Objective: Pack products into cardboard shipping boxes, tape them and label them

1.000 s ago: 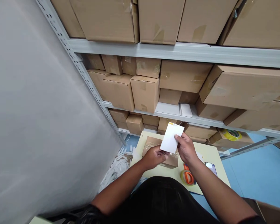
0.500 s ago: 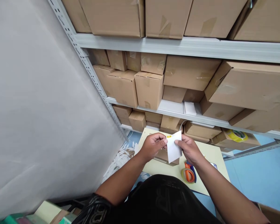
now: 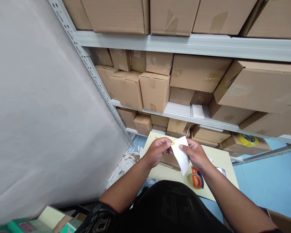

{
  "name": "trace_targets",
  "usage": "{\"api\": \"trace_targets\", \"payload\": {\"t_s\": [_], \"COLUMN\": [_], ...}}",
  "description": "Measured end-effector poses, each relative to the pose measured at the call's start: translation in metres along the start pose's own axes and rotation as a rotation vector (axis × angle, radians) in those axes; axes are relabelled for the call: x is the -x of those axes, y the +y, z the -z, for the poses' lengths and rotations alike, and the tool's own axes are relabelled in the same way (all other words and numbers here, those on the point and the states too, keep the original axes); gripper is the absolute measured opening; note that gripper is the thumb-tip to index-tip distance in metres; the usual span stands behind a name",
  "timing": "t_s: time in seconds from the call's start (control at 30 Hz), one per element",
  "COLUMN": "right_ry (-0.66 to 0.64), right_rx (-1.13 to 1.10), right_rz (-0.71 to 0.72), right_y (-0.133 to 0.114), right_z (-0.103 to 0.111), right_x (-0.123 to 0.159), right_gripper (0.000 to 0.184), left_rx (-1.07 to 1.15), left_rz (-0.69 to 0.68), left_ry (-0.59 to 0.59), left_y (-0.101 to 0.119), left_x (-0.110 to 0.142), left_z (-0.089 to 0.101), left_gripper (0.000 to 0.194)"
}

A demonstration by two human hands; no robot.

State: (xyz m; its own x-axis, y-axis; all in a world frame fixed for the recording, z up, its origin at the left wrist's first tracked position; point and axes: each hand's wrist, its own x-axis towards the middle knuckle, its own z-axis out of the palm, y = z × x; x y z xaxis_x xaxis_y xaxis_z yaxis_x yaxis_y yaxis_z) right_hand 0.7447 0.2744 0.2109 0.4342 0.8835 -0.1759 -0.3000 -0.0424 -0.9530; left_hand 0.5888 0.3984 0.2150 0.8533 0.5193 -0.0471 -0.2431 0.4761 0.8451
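Observation:
A white sheet of paper is gripped at its right side by my right hand, thumb on its front. At the sheet's upper left corner is a small yellow label. My left hand pinches at that label, fingers closed together; whether the label is partly lifted is too small to tell. Below the sheet, partly hidden by it, a cardboard box lies on the pale yellow table. An orange and blue tape dispenser with a tape roll sits near my right forearm.
Metal shelves packed with cardboard boxes stand ahead. A yellow tape roll rests on a box at the right. A phone-like device lies by my right forearm. White paper strips litter the floor beside the grey wall.
The sheet has tilted and its lower end has swung down to the right and curled. My left hand has shifted slightly left, staying at the yellow label.

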Motion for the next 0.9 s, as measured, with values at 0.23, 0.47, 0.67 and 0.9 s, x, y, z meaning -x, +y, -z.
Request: {"api": "trace_targets", "payload": {"t_s": [0.23,0.47,0.67,0.9], "right_ry": [0.006,0.019,0.027,0.029], "right_rx": [0.019,0.057,0.067,0.066], "right_rz": [0.0,0.009,-0.003,-0.018], "right_y": [0.002,0.004,0.004,0.007], "right_z": [0.001,0.002,0.004,0.004], "right_x": [-0.001,0.0,0.0,-0.002], "right_gripper": [0.039,0.038,0.039,0.04], "left_rx": [0.024,0.009,0.016,0.053], "left_rz": [0.024,0.031,0.053,0.063], "left_ry": [0.005,0.015,0.018,0.009], "left_y": [0.0,-0.003,-0.006,-0.01], "left_x": [0.001,-0.001,-0.003,-0.003], "left_z": [0.001,0.002,0.003,0.001], "left_gripper": [0.036,0.034,0.031,0.037]}}
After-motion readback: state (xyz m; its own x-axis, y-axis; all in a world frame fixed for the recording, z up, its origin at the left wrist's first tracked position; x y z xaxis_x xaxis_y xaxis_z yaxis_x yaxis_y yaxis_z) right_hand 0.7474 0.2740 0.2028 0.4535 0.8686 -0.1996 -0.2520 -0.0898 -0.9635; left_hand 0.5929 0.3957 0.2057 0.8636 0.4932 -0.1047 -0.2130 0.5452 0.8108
